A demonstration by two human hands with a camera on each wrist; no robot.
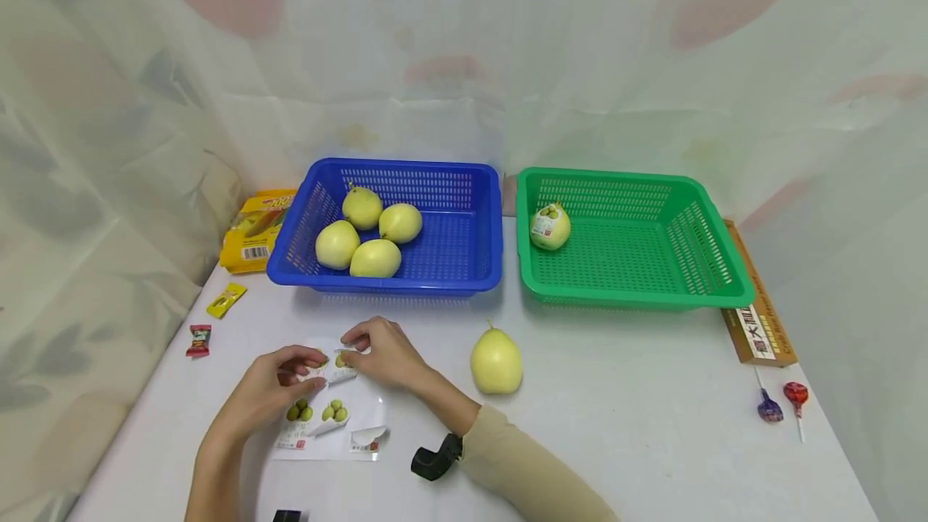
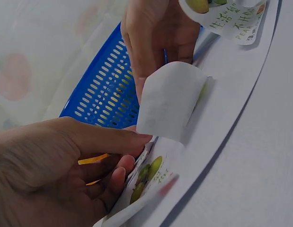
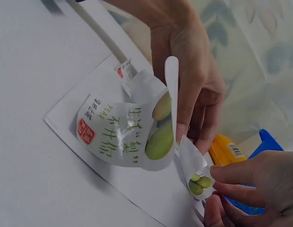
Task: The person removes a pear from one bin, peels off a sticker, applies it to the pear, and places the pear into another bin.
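A white sheet of pear stickers (image 1: 370, 405) lies on the table, several of its labels partly lifted. My right hand (image 1: 386, 354) pinches a pear sticker (image 3: 199, 184) at the sheet's far edge. On the left, my left hand (image 1: 270, 387) has its thumb and curled fingers around the sheet's edge, close beside that sticker. A curled white label (image 2: 170, 101) stands up between the hands in the left wrist view. Right of the hands, a yellow-green pear (image 1: 496, 361) stands upright. The green basket (image 1: 638, 296) holds a pear bearing a label (image 1: 550, 226).
Several pears lie in the blue basket (image 1: 453, 264) at the back. A yellow bag (image 1: 246, 252) and two small wrapped sweets, one yellow (image 1: 226, 300) and one red (image 1: 199, 340), lie left. A brown box (image 1: 761, 329) and two lollipops, purple (image 1: 770, 409) and red (image 1: 795, 393), are right.
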